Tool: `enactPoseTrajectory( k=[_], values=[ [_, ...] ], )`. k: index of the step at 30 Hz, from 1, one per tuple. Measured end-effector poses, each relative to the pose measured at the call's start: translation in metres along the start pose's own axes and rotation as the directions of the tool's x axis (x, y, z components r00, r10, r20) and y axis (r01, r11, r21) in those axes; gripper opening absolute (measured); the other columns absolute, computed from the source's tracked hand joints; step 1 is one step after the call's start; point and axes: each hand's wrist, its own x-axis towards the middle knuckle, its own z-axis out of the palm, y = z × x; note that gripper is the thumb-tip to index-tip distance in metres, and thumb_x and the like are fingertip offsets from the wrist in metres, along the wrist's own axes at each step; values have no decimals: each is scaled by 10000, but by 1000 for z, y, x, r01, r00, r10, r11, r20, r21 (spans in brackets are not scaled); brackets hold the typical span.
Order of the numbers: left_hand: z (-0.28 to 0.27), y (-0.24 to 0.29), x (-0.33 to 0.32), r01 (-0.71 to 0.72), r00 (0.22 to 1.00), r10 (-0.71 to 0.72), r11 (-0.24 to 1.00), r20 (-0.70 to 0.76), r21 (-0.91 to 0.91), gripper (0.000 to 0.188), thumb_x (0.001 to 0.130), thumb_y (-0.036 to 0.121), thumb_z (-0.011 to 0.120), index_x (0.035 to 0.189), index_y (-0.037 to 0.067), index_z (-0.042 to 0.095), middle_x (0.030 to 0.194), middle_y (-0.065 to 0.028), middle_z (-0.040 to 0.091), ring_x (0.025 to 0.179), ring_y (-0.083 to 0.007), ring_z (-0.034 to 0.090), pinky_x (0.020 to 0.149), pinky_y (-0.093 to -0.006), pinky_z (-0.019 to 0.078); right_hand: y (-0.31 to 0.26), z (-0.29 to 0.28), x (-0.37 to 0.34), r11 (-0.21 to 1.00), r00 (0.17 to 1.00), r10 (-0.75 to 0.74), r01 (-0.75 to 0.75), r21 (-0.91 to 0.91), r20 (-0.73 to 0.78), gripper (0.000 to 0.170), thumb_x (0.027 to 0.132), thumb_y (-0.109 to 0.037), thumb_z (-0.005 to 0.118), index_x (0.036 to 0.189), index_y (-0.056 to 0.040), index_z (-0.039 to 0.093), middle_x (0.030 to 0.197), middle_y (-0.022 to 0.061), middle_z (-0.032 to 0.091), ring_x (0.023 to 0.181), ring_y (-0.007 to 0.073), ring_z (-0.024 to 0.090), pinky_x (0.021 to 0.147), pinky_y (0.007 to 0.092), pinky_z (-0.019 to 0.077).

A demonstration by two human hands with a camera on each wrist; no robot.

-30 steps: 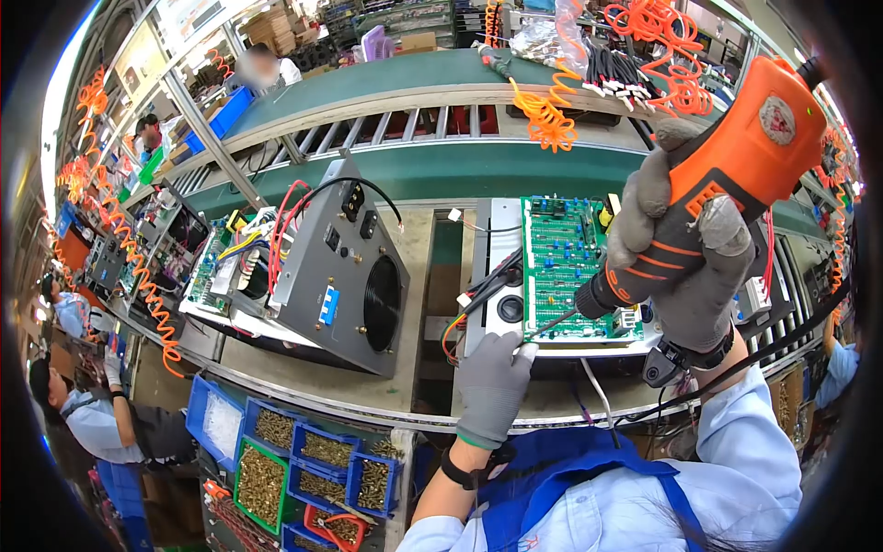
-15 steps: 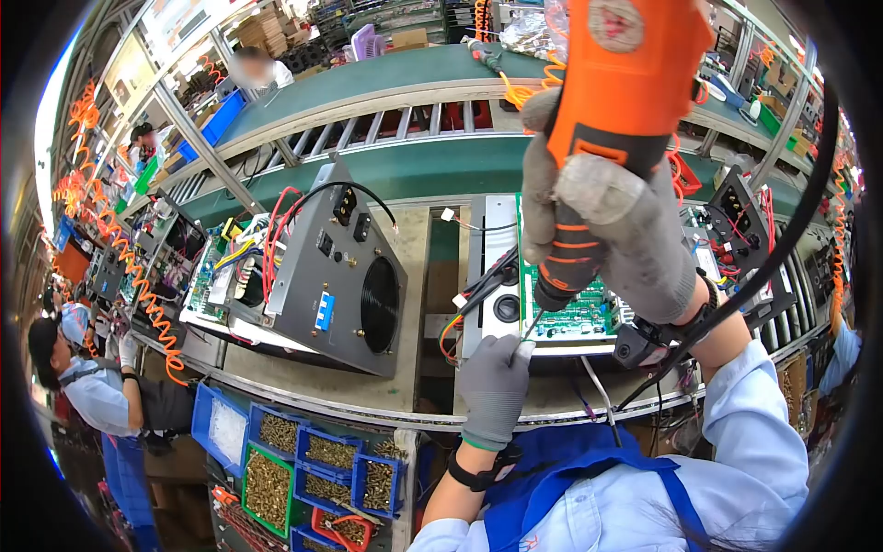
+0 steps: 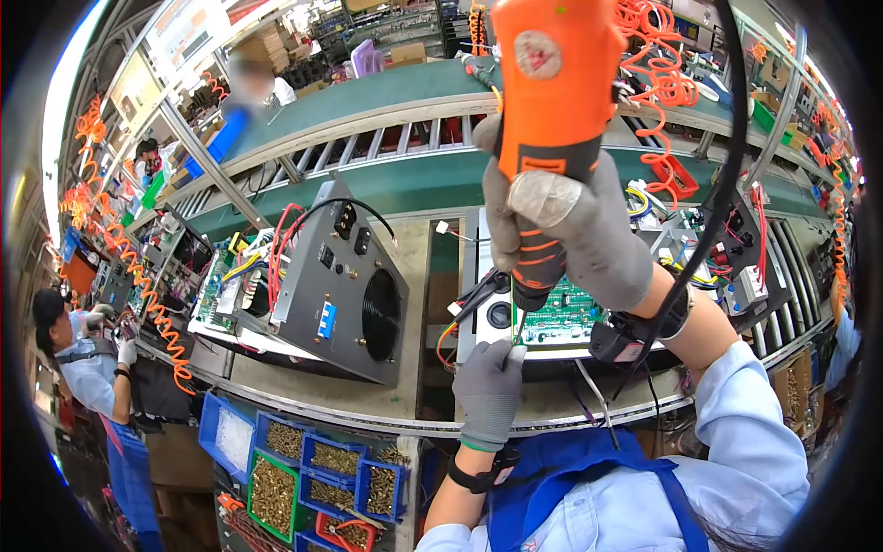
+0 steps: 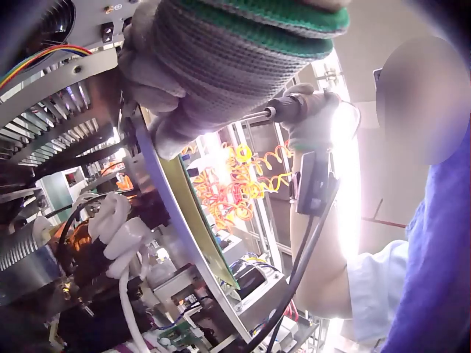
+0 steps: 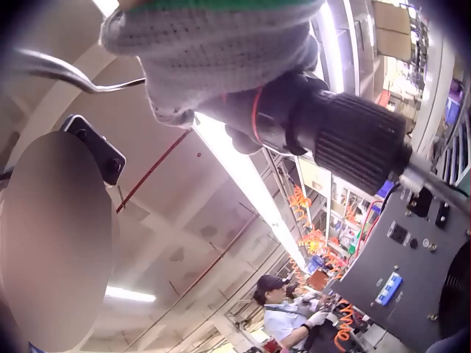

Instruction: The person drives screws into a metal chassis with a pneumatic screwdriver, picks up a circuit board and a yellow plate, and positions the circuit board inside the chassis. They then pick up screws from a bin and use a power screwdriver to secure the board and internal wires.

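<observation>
My gloved right hand (image 3: 566, 216) grips an orange and black electric screwdriver (image 3: 556, 92), held nearly upright over a green circuit board (image 3: 561, 313). Its thin bit points down beside my left fingertips; the dark chuck (image 5: 360, 140) shows large in the right wrist view. My gloved left hand (image 3: 487, 391) pinches the front left corner of the board, which lies on a white metal plate (image 3: 487, 317). In the left wrist view, the fingers curl over the edge above the board's underside (image 4: 195, 220). The right hand and screwdriver hide much of the board.
A grey housing with a fan (image 3: 345, 285) stands to the left. Blue and green bins (image 3: 276, 492) of small metal parts sit at the front left. The black cable (image 3: 727, 166) loops past the right arm. A green conveyor (image 3: 414, 170) runs behind; another wired unit (image 3: 717, 258) is at right.
My right hand has swung the screwdriver leftward from a strong tilt to nearly upright, its bit nearing my left fingertips. The left hand stays at the board's corner.
</observation>
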Motion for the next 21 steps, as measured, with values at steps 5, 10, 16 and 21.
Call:
enactPoseTrajectory(
  k=[5,10,16,21],
  values=[
    [-12,8,-7,35,995,-39,998,87,46,242,843,129,642,1059,20,621,805,-95,589,712,-231,620,614,-330,497,-2,-5,9,993,952,11,-45,105,306,327,822,-159,635,1094,-1,546,681,36,583,520,106,551,495,269,466],
    [-39,-6,-28,542,832,-286,232,476,-808,303,906,14,536,1181,-107,503,1069,-170,582,936,-256,636,813,-291,552,-39,-24,-23,903,967,-199,118,413,157,396,814,-120,590,1179,9,504,835,101,600,562,165,588,504,319,512],
    [-31,23,-38,707,688,-284,54,668,-705,289,925,90,540,1170,-64,539,1032,-154,611,850,-190,628,656,-226,510,-67,-88,-91,818,860,-436,256,515,264,625,813,-242,654,1317,-15,362,741,65,455,479,184,517,393,322,473],
    [-5,40,-34,787,601,-154,-53,784,-614,340,933,340,578,1028,20,513,790,-34,492,630,-89,449,501,-188,349,-71,-114,-150,775,828,-560,511,372,27,624,761,-85,679,1282,29,355,728,65,441,441,141,481,333,268,466]
  ],
)
